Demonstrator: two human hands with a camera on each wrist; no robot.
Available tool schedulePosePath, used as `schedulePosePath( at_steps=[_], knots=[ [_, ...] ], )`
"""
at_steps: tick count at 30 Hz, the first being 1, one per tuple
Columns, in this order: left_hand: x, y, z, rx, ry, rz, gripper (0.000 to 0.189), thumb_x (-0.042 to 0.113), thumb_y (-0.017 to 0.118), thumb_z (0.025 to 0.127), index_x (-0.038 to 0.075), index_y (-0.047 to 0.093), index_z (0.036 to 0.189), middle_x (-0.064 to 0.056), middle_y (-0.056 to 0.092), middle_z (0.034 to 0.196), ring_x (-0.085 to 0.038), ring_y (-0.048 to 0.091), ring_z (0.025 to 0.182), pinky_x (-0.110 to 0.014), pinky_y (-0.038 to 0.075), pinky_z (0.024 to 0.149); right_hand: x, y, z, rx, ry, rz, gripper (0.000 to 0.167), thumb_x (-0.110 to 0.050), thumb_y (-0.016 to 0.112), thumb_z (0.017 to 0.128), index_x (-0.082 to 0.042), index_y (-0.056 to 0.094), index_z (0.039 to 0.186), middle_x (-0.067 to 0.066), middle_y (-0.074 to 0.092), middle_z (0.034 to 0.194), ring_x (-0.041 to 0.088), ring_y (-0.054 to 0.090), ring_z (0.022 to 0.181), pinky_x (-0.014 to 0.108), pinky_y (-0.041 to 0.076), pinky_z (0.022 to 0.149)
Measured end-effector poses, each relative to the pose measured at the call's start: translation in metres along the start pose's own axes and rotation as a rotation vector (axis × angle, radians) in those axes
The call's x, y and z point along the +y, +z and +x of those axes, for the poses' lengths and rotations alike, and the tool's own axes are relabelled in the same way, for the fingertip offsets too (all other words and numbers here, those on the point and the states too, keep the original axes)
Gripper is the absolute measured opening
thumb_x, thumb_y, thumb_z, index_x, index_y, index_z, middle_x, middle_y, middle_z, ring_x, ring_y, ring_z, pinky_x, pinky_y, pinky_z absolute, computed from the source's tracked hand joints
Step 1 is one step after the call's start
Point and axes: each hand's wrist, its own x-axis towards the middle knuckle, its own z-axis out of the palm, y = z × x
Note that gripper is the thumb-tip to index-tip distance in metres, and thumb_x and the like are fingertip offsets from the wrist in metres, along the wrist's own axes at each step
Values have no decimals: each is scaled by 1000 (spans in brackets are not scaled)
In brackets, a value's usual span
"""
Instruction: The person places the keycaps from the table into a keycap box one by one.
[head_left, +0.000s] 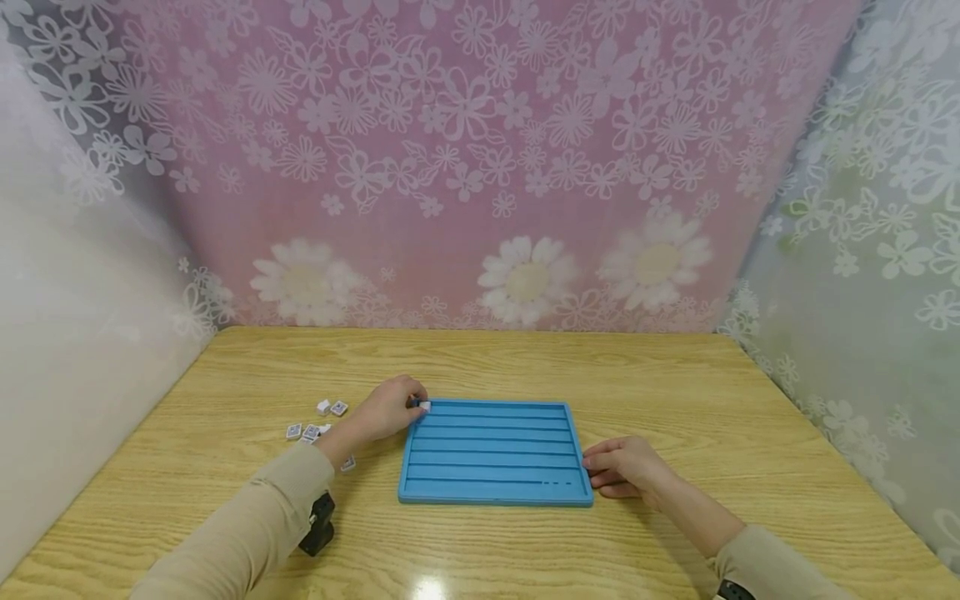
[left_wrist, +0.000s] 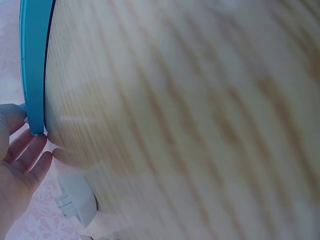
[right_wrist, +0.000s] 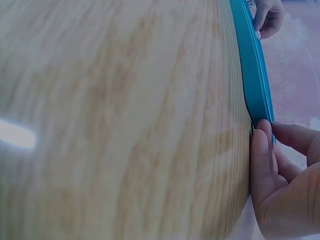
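Note:
A blue tray with raised ridges in parallel rows lies flat on the table. At its far left corner my left hand pinches a small white tile between thumb and fingers, right over the top row. In the left wrist view, the fingers of that hand reach around the corner of the tray. My right hand holds the tray's right edge, its thumb and fingertips on the rim in the right wrist view.
Several loose white tiles, some with dark printed faces, lie left of the tray, partly behind the left forearm. The wood-grain table has flowered curtains behind it and at its sides.

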Motion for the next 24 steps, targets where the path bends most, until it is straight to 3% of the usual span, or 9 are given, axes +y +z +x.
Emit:
schedulePosePath(
  at_steps=[10, 16, 20, 24],
  knots=[
    [0, -3, -2, 7, -26, -1, 11, 14, 65, 88, 8, 66, 97, -4, 57, 93, -15, 52, 78, -32, 46, 66, -1, 2, 2, -9, 2, -4, 27, -6, 65, 84, 8, 62, 107, 7, 66, 71, 14, 62, 59, 27, 53, 55],
    [-4, -6, -6, 4, -48, -57, 25, 14, 65, 87, 3, 63, 110, -9, 59, 106, -21, 58, 91, -36, 49, 74, -2, 2, 2, -17, 9, -1, 29, -7, 65, 84, 8, 61, 108, 7, 66, 72, 14, 62, 59, 27, 53, 56],
    [-8, -14, -11, 1, -87, -87, 32, 14, 64, 88, 1, 59, 117, -11, 59, 113, -25, 56, 100, -39, 48, 80, -2, 1, 1, -25, 20, 1, 31, -8, 66, 84, 8, 60, 109, 7, 66, 74, 14, 62, 60, 28, 53, 56],
    [-14, -27, -14, 11, -64, -83, 29, 14, 62, 89, 0, 60, 115, -12, 59, 111, -27, 55, 100, -41, 47, 83, -3, -3, 1, -39, 27, 11, 32, -8, 66, 84, 8, 59, 111, 7, 66, 74, 14, 63, 61, 28, 53, 57]
  ],
)
